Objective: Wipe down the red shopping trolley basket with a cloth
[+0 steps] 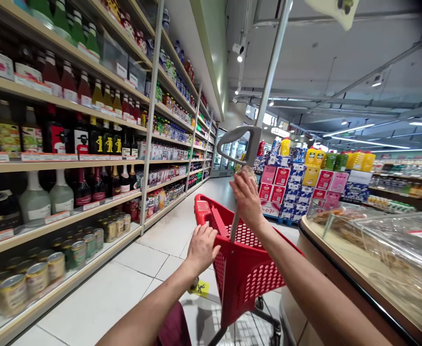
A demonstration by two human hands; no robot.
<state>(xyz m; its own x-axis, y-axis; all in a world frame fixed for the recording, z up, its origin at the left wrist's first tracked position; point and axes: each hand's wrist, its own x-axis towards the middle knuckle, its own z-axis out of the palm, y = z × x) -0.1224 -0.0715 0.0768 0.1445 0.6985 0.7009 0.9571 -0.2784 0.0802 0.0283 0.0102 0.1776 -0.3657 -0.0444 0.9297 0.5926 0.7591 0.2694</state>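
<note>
A red plastic shopping cart [248, 274] with perforated sides stands in front of me. My left hand [200, 247] rests over its near left rim, fingers bent over the edge. Above the basket is my right hand [248, 199], its fingers together and its back towards me. A small pale, mottled thing [247, 172] shows just past those fingers; the hand hides most of it, so its kind is unclear. A metal pole [273, 62] with a grey loop handle [254, 144] rises from the cart, passing behind my right hand.
Shelves [63, 166] of bottles and cans run along the left. Close on the right is a rounded display counter [340, 269] with clear covers. Stacked drink cartons [293, 187] stand ahead. White floor tiles [153, 259] lead forward, with a yellow floor sticker [200, 288] beside the cart.
</note>
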